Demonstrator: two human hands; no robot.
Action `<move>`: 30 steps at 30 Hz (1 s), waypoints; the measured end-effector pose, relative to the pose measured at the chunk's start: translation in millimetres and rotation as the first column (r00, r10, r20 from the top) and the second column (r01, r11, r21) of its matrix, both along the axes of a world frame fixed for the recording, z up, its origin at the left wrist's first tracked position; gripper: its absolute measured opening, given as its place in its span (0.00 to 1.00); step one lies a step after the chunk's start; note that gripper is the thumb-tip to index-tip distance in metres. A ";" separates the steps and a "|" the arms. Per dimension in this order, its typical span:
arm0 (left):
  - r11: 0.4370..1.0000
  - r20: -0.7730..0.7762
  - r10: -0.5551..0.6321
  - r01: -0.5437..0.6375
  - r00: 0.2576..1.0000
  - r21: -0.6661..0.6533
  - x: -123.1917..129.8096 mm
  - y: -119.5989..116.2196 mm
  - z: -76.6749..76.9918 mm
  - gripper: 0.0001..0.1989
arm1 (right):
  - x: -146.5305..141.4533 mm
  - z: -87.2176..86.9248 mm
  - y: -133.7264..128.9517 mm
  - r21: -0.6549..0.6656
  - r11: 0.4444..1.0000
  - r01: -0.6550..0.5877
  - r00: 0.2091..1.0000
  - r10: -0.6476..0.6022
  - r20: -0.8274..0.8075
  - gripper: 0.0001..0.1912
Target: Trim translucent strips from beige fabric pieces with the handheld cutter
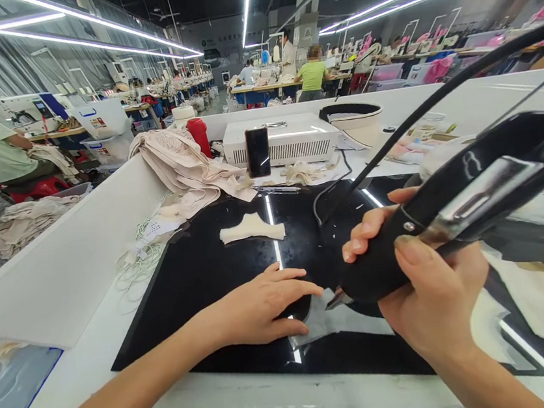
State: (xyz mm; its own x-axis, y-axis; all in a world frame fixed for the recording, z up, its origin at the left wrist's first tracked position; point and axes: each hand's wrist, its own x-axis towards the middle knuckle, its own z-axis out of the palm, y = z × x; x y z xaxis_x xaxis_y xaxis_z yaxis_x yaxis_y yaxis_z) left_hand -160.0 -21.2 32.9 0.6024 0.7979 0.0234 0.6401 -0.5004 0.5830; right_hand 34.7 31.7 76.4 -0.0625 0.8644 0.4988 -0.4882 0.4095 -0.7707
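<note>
My right hand (434,297) is wrapped round a thick black handheld cutter (374,264) with a metal lever and a cord. The cutter's pointed metal blade (338,298) tips down at a thin translucent whitish sheet (338,327); whether it touches cannot be made out. Palm down, my left hand (259,307) spreads its fingers over the sheet's left end. Under those fingers is a dark, rounded shape (299,307), partly hidden. Farther back on the glossy black mat (202,284) lies a cream-coloured cut piece (252,229) with a raised middle.
A white box with vents (279,141) stands at the back, with a phone (258,153) upright before it. Beige fabric (184,165) is heaped at back left, near tangled pale cord (143,261). Whitish scraps (532,295) lie at right. A white partition (76,252) edges the left side.
</note>
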 end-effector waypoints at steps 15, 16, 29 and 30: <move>0.998 -0.001 0.021 -0.021 1.000 -0.057 5.4 -6.9 5.6 0.39 | 11.4 -5.8 -18.8 -0.022 0.990 -0.136 0.989 0.138 0.060 0.19; 0.998 0.001 0.023 -0.022 1.000 -0.065 5.8 -7.3 6.0 0.39 | 14.0 -4.5 -19.8 -0.036 0.992 -0.121 0.991 0.123 0.053 0.20; 0.994 0.056 0.086 -0.082 0.995 -0.070 9.2 -13.7 8.6 0.36 | 20.1 2.4 -21.5 -0.069 0.997 -0.041 0.997 0.045 0.064 0.23; 0.995 0.062 0.081 -0.076 0.995 -0.069 10.1 -14.4 8.2 0.35 | 20.3 2.2 -21.9 -0.071 0.997 -0.042 0.997 0.046 0.060 0.23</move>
